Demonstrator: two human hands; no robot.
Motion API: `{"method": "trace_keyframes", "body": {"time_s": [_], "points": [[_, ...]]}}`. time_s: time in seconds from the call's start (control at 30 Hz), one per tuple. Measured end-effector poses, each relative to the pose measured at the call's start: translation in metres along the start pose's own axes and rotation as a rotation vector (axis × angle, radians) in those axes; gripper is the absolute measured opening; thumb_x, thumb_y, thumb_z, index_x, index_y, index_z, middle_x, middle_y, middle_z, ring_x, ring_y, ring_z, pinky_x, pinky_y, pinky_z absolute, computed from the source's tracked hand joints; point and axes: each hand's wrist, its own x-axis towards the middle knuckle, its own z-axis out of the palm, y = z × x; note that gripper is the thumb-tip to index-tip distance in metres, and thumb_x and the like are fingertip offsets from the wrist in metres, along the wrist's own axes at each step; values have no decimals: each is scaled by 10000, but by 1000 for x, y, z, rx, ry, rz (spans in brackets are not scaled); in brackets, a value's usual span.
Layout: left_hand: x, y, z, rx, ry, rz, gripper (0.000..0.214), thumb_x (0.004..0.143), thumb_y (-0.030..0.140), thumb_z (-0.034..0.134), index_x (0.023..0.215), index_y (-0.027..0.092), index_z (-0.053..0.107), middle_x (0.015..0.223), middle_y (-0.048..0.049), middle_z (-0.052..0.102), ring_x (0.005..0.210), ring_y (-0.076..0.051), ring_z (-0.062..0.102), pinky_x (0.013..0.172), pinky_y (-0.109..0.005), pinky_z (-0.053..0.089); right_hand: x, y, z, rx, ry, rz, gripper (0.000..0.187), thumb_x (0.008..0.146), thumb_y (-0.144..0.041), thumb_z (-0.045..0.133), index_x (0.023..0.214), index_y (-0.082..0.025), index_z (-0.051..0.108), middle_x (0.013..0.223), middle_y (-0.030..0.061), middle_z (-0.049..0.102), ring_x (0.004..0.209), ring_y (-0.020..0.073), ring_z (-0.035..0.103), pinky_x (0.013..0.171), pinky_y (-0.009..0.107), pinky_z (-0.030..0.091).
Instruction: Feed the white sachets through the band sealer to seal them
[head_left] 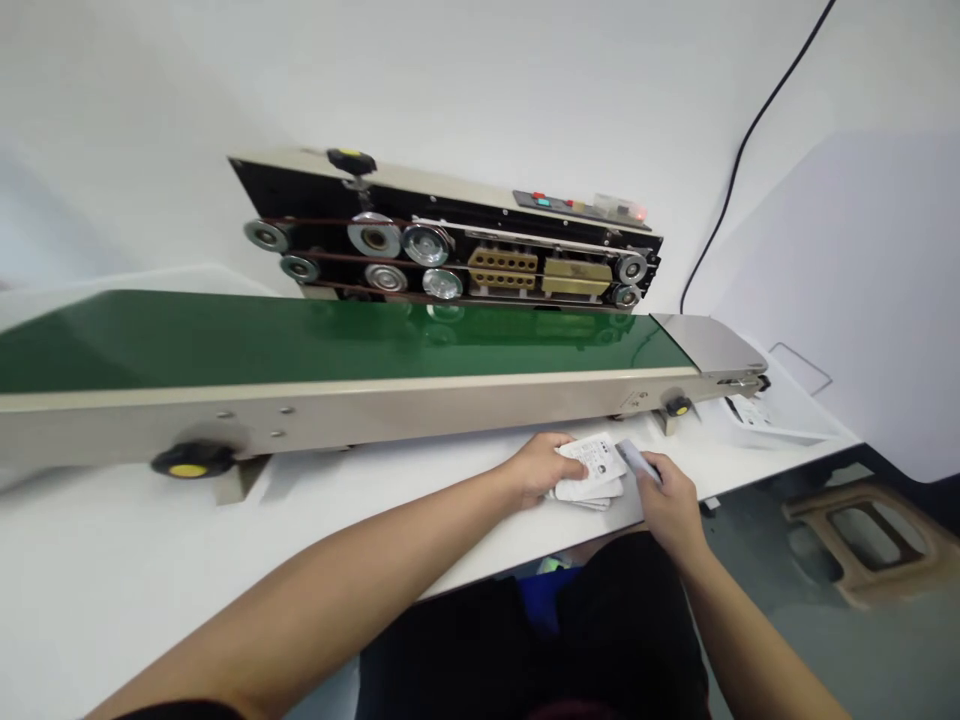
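Fingers (561, 452) of left hand (536, 468) clamp packet stack (596, 478) | long axis left-right

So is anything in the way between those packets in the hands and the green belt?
Nothing visible does. The left hand and right hand hold the packets right in front of the belt; only its side rail lies between.
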Motion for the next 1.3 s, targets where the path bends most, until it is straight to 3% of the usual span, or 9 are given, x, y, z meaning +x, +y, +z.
{"method": "trace_keyframes", "body": {"time_s": [0.17,0.33,0.47,0.63,0.8,0.93,1.1,1.3], "points": [[1,-3,-4,31,-40,11,261,556,-8,621,782,118,588,655,-32,658,580,-189,625,491,-264,484,4,11,-14,-160,123,122,489,744,-428,463,1104,-124,593,989,132,670,850,268,633,765,393,515],[2,-3,-6,56,-80,51,253,551,14,636,781,114,601,694,-43,665,625,-199,635,519,-278,501,12,29,-20,-182,129,1,469,748,-407,479,1102,-132,618,1106,126,642,969,263,622,860,391,504],[1,-2,-7,91,-77,65,239,539,31,650,758,120,616,673,-30,660,612,-191,627,505,-262,487,26,36,-26,-232,-38,-140,435,729,-305,473,1107,-166,637,1071,87,663,1001,233,617,881,350,502],[-2,-2,-7,117,-53,66,235,531,41,639,747,129,616,631,3,644,574,-161,609,481,-229,464,44,32,-36,-328,-268,-206,520,654,-198,466,1149,-171,623,1086,72,660,992,231,624,887,349,505],[-3,-2,-5,165,-17,63,254,503,24,631,731,133,603,600,15,634,546,-155,591,442,-210,428,50,30,-35,-370,-311,-345,476,640,-160,462,1061,-212,678,1039,58,678,971,247,637,856,369,529],[-1,-5,-6,184,16,52,297,484,13,634,749,140,586,593,24,628,548,-158,586,441,-209,414,47,32,-27,-387,-214,-555,365,653,-150,459,893,-219,726,928,64,703,878,247,668,749,330,569],[1,-7,-7,185,22,47,321,476,5,630,759,146,571,621,21,629,595,-169,592,468,-213,407,42,24,-23,-289,-97,-814,541,665,-100,434,1161,-225,610,851,36,705,709,164,683,603,203,563],[1,-7,-7,216,29,76,312,455,6,622,720,154,549,596,36,596,609,-167,565,501,-219,380,51,28,-22,-436,47,-1014,433,630,-111,457,997,-154,682,959,110,694,826,218,681,685,226,560]]}}
